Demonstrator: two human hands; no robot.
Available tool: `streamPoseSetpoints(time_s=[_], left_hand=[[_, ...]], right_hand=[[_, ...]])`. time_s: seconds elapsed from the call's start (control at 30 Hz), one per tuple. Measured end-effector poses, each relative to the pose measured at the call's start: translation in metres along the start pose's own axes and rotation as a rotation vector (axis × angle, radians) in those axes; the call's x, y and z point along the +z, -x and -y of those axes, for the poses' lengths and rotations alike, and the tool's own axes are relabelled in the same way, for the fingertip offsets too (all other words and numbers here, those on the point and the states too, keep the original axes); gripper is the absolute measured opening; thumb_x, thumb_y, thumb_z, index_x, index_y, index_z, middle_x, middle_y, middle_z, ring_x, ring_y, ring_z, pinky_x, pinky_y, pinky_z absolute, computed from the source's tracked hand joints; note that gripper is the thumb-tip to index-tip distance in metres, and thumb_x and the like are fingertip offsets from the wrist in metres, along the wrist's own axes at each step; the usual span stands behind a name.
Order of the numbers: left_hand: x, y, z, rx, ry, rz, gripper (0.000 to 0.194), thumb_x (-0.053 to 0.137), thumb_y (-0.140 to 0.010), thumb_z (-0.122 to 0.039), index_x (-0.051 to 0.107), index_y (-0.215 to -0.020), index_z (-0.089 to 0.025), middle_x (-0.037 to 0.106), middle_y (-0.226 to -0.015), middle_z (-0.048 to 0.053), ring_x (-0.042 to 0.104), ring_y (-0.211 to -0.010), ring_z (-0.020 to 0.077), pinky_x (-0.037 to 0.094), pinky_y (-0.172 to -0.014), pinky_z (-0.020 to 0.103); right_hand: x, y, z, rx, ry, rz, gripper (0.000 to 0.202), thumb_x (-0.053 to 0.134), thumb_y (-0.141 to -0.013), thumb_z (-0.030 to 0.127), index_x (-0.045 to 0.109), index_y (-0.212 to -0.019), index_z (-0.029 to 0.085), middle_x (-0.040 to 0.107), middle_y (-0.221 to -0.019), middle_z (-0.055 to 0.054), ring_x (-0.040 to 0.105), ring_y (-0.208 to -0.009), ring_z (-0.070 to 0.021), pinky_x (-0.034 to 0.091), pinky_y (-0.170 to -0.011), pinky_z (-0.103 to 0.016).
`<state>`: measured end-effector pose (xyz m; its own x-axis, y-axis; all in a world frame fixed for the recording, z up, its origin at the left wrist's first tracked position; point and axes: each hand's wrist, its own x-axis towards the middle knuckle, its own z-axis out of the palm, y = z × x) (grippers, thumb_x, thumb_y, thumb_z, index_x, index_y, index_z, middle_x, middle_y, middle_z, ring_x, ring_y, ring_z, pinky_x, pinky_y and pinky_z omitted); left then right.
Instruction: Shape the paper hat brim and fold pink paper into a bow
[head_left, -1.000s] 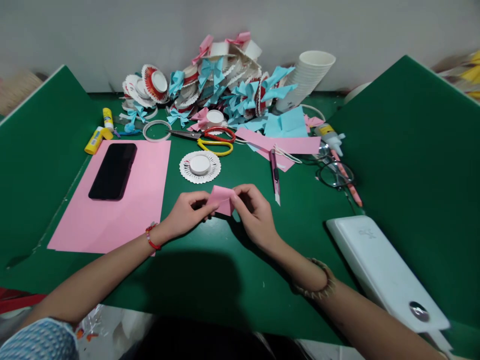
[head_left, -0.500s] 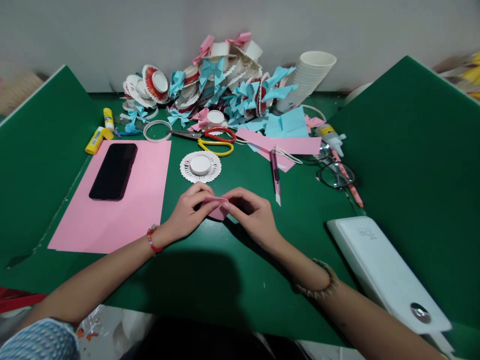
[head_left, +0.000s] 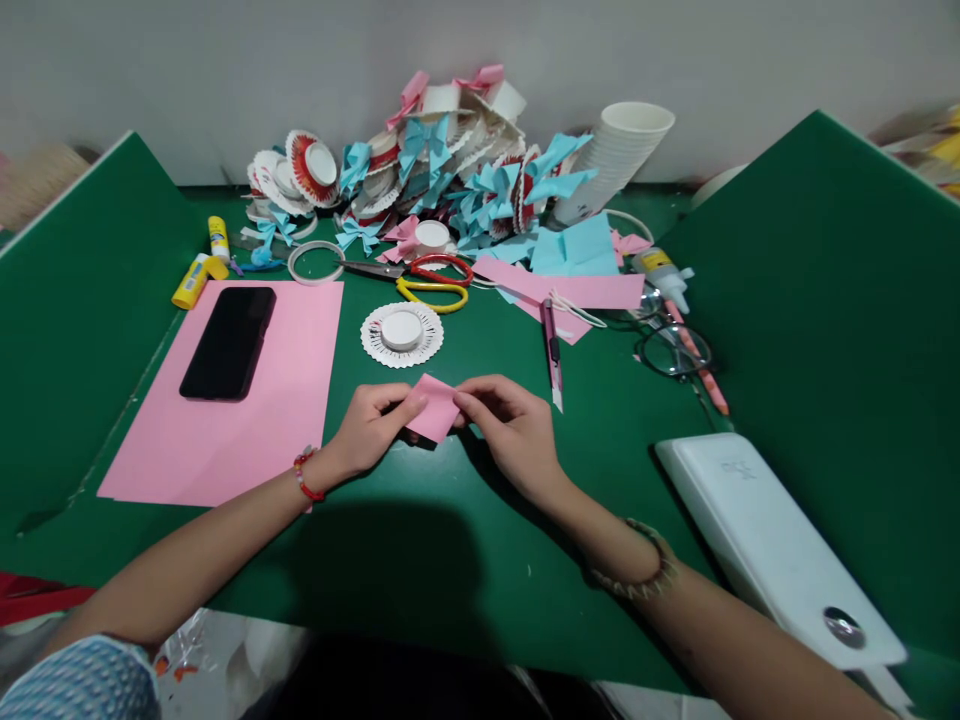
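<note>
A small pink piece of paper [head_left: 433, 408] is held between both hands, its flat face turned up and a crease near its top. My left hand [head_left: 373, 428] pinches its left edge, thumb on top. On the opposite side, the thumb and fingers of my right hand [head_left: 514, 428] grip the right corner. Just beyond the hands lies a white scalloped paper disc with a round raised centre [head_left: 402, 332]. Scissors [head_left: 431, 283] with red and yellow handles rest behind it. To the right is a box cutter [head_left: 553, 352] with its blade out.
Pink sheets [head_left: 300, 420] lie at left under a black phone [head_left: 229, 343], near glue sticks [head_left: 193, 282]. Behind are piled paper ornaments with bows [head_left: 425, 145] and stacked paper cups [head_left: 622, 150]. Glasses [head_left: 675, 348] and a white power bank [head_left: 772, 540] lie right, between green side panels [head_left: 832, 300].
The pink paper has turned from nearly edge-on to showing its broad face. Both hands still hold it, with the left fingers shifted slightly lower.
</note>
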<state>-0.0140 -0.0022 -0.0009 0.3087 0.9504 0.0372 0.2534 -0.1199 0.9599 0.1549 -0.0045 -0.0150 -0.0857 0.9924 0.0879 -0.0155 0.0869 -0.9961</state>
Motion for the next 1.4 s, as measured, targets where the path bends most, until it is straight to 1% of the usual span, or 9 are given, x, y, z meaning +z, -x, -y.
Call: streamPoseSetpoints(time_s=[0.13, 0.3, 0.5, 0.77, 0.93, 1.03, 1.17, 1.3, 1.4], left_hand=[[0.001, 0.0, 0.001, -0.016, -0.041, -0.048, 0.041, 0.048, -0.084, -0.036, 0.044, -0.049, -0.015, 0.044, -0.045, -0.004, 0.041, -0.044, 0.0069, 0.03, -0.045, 0.021], [0.002, 0.001, 0.0, 0.046, -0.075, -0.029, 0.04, 0.046, -0.085, -0.039, 0.043, -0.053, -0.016, 0.044, -0.05, -0.003, 0.041, -0.049, 0.0078, 0.032, -0.048, 0.021], [-0.001, -0.001, -0.001, 0.101, 0.032, 0.041, 0.045, 0.046, -0.081, -0.057, 0.057, -0.067, -0.015, 0.057, -0.074, 0.004, 0.05, -0.069, 0.0134, 0.042, -0.065, 0.026], [-0.002, -0.003, 0.004, 0.056, 0.163, 0.067, 0.049, 0.052, -0.074, -0.062, 0.065, -0.083, -0.016, 0.063, -0.079, 0.006, 0.052, -0.063, 0.0126, 0.044, -0.061, 0.026], [-0.001, -0.002, 0.004, 0.054, 0.177, 0.03, 0.042, 0.062, -0.071, -0.055, 0.061, -0.081, -0.015, 0.059, -0.075, 0.003, 0.051, -0.067, 0.0128, 0.043, -0.062, 0.025], [0.0, -0.002, 0.003, 0.077, 0.164, 0.047, 0.027, 0.065, -0.073, -0.04, 0.055, -0.079, -0.016, 0.054, -0.075, 0.001, 0.049, -0.07, 0.0118, 0.041, -0.063, 0.024], [0.002, -0.003, 0.003, 0.098, 0.109, -0.028, 0.018, 0.06, -0.074, -0.022, 0.043, -0.07, -0.017, 0.042, -0.067, -0.004, 0.042, -0.062, 0.0082, 0.037, -0.057, 0.021], [0.006, -0.002, 0.005, 0.136, 0.101, -0.094, 0.021, 0.058, -0.073, -0.015, 0.043, -0.088, -0.019, 0.047, -0.079, -0.002, 0.05, -0.068, 0.0082, 0.041, -0.06, 0.02], [0.008, -0.001, 0.006, 0.209, -0.039, -0.147, 0.03, 0.055, -0.074, -0.01, 0.047, -0.101, -0.02, 0.052, -0.087, 0.001, 0.054, -0.077, 0.0113, 0.045, -0.067, 0.024]], right_hand=[[0.0, 0.0, -0.003, -0.1, 0.111, -0.042, 0.006, 0.062, -0.077, 0.022, 0.057, -0.08, 0.02, 0.061, -0.074, 0.0, 0.058, -0.062, -0.0105, 0.05, -0.059, -0.025], [0.002, 0.003, -0.006, -0.268, 0.253, 0.202, 0.032, 0.072, -0.069, 0.029, 0.056, -0.096, 0.021, 0.06, -0.1, -0.007, 0.059, -0.089, -0.0178, 0.052, -0.076, -0.033], [0.002, 0.003, -0.007, -0.137, 0.056, 0.243, 0.045, 0.077, -0.063, 0.031, 0.053, -0.099, 0.021, 0.062, -0.102, -0.007, 0.061, -0.092, -0.0175, 0.05, -0.086, -0.036], [0.001, -0.001, -0.002, 0.076, -0.248, 0.25, 0.04, 0.077, -0.062, 0.035, 0.053, -0.091, 0.023, 0.064, -0.103, -0.005, 0.062, -0.091, -0.0154, 0.05, -0.085, -0.033], [-0.002, -0.002, 0.0, 0.171, -0.388, 0.26, 0.033, 0.074, -0.065, 0.035, 0.056, -0.091, 0.023, 0.065, -0.101, -0.002, 0.061, -0.094, -0.0143, 0.048, -0.086, -0.03], [-0.004, -0.003, 0.006, 0.247, -0.445, 0.244, 0.026, 0.068, -0.068, 0.033, 0.058, -0.09, 0.023, 0.066, -0.098, -0.001, 0.061, -0.089, -0.0135, 0.049, -0.081, -0.027], [-0.005, -0.004, 0.012, 0.325, -0.467, 0.231, 0.026, 0.06, -0.063, 0.025, 0.058, -0.088, 0.022, 0.067, -0.101, -0.003, 0.062, -0.086, -0.0165, 0.051, -0.075, -0.029], [-0.003, -0.005, 0.008, 0.317, -0.422, 0.227, 0.024, 0.055, -0.064, 0.021, 0.058, -0.088, 0.023, 0.066, -0.106, -0.004, 0.062, -0.092, -0.0176, 0.05, -0.079, -0.032], [-0.001, -0.004, 0.002, 0.257, -0.362, 0.213, 0.017, 0.056, -0.071, 0.021, 0.059, -0.087, 0.023, 0.067, -0.101, -0.002, 0.062, -0.094, -0.0155, 0.049, -0.084, -0.031]])
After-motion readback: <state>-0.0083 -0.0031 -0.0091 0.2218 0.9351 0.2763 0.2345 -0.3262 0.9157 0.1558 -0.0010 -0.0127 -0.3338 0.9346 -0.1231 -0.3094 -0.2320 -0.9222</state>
